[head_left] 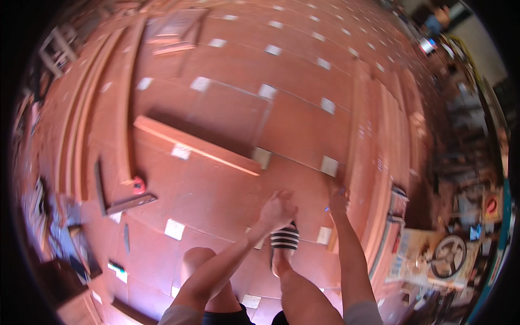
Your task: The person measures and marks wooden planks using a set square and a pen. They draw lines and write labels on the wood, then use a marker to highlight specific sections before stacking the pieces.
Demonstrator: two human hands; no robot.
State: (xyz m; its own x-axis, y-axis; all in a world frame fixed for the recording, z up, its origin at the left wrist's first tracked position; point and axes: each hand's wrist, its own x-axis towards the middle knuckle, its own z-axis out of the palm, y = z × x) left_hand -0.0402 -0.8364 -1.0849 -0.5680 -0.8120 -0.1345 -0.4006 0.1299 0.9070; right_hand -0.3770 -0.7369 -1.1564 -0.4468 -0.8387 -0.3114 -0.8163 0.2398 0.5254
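My left hand (pixel 278 211) hangs above the tiled floor, just over my striped sandal (pixel 285 238). Its fingers are loosely bent and apart, with nothing in them that I can see. Farther right, my right hand (pixel 338 202) is closed round a thin thing with blue ends, which looks like a pen (pixel 327 208). This hand is beside the near left edge of a row of long reddish wooden planks (pixel 374 157); blur hides whether it touches them. A single wooden beam (pixel 195 145) lies slantwise on the floor, beyond my left hand.
More long planks (pixel 125 108) lie at left, with a red tape measure (pixel 139 185) at their near end. Close by is a dark carpenter's square (pixel 130 203). A machine with a handwheel (pixel 448 256) stands at right. Short boards (pixel 176 32) lie far off.
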